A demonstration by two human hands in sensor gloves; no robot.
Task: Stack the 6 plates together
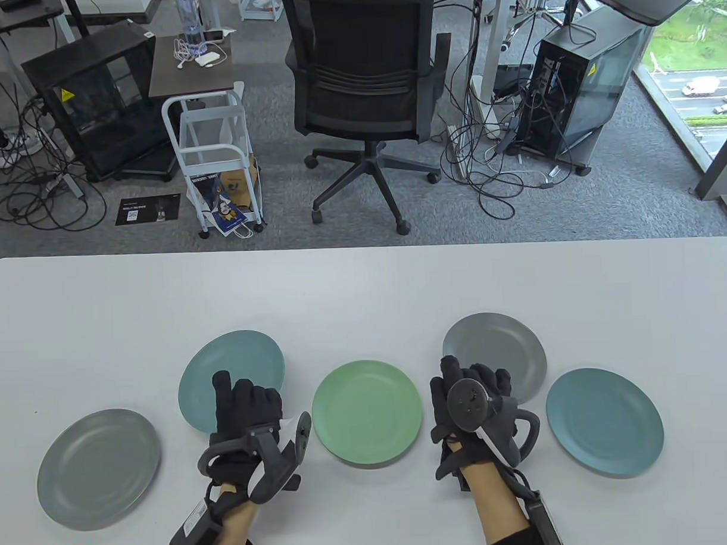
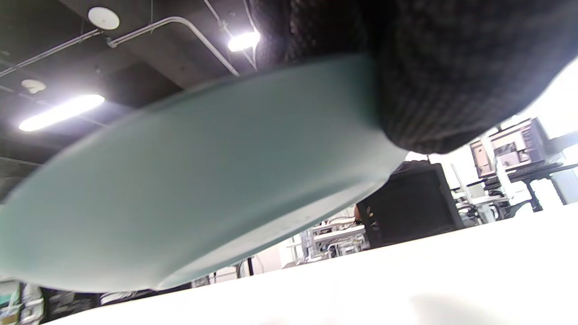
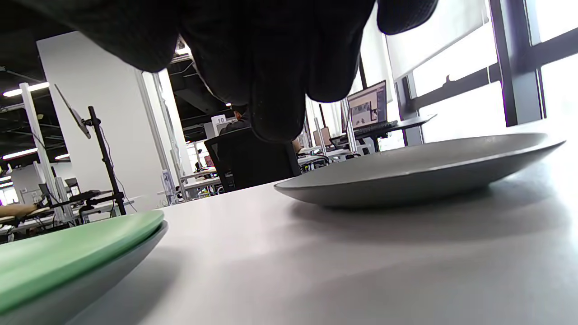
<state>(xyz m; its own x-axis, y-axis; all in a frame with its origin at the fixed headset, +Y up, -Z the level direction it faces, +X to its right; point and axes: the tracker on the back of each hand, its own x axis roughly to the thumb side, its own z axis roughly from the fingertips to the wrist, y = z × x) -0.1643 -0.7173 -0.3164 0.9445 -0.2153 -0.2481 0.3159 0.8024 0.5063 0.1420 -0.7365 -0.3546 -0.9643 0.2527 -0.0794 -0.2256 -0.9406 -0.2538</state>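
Observation:
Five plates show on the white table [image 1: 364,284]. A grey plate [image 1: 99,468] lies at the left, a green plate [image 1: 367,412] in the middle, a second grey plate [image 1: 497,345] right of centre, and a blue plate [image 1: 604,422] at the far right. My left hand [image 1: 240,396] grips the near edge of a teal plate [image 1: 241,354]. In the left wrist view this plate [image 2: 180,189] is tilted up off the table under my fingers [image 2: 451,81]. My right hand [image 1: 471,382] is empty between the green and grey plates. Its fingers [image 3: 271,90] hang above the table near the grey plate [image 3: 420,167].
An office chair [image 1: 362,76], a white cart [image 1: 216,158] and computer towers stand on the floor beyond the table's far edge. In the right wrist view the green plate [image 3: 67,248] shows a paler edge beneath it.

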